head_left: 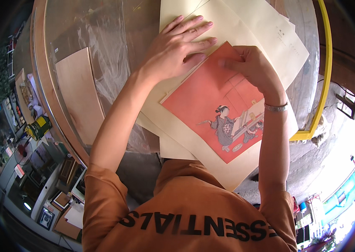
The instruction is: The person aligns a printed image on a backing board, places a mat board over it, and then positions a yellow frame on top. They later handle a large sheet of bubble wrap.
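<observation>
A red art print (194, 105) with figures in patterned robes lies tilted on several large cream paper sheets (228, 25). My right hand (255, 69) pinches its far corner between thumb and curled fingers, from the right. To the left of that corner, my left hand (186, 44) rests flat on the cream sheets with its fingers spread and nothing in it. Its thumb lies close to the print's upper left edge. A watch-like metal band (276, 107) circles my right wrist. The ends of my right fingers are partly hidden behind the print's corner.
Left of the papers, clear plastic film (106, 46) and a thin wooden board (78, 82) lie on the table. A yellow frame edge (328, 71) runs along the right. Picture frames (62, 199) and a fan (23, 150) stand at the lower left, beyond the table's rim.
</observation>
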`<state>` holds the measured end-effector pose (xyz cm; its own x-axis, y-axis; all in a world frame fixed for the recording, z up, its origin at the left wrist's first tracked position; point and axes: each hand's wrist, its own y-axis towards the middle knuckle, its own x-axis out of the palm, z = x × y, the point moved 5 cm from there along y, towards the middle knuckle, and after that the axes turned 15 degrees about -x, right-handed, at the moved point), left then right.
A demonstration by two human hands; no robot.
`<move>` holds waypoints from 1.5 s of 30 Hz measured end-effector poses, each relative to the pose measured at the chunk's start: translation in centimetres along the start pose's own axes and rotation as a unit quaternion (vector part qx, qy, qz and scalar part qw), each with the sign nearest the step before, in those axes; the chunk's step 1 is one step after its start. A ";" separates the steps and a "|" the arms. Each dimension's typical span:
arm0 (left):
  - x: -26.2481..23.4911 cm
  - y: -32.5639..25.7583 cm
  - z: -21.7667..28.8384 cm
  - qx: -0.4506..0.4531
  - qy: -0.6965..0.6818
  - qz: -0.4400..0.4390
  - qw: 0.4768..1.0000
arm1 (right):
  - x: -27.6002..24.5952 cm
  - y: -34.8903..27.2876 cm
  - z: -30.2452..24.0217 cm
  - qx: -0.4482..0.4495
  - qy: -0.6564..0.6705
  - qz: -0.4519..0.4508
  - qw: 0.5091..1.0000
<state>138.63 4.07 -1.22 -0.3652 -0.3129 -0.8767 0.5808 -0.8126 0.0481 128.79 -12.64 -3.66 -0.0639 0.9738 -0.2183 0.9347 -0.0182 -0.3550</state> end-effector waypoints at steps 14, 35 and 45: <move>0.1 -0.3 -0.2 0.005 0.003 -0.001 1.000 | 0.7 -0.8 -0.7 -0.065 -0.050 0.050 0.995; 0.3 -0.5 -0.4 0.009 0.003 0.011 1.000 | 0.5 -1.5 -1.6 -0.088 -0.039 0.053 0.994; 0.4 -0.5 -0.3 0.011 -0.002 0.013 1.000 | 0.3 -1.9 -2.3 -0.075 -0.041 0.051 0.995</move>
<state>138.45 4.49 -1.73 -0.3523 -0.3364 -0.8733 0.5743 -0.8145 0.0820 127.80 -11.81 -0.97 0.0122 0.9469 -0.3213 0.9791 -0.0765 -0.1885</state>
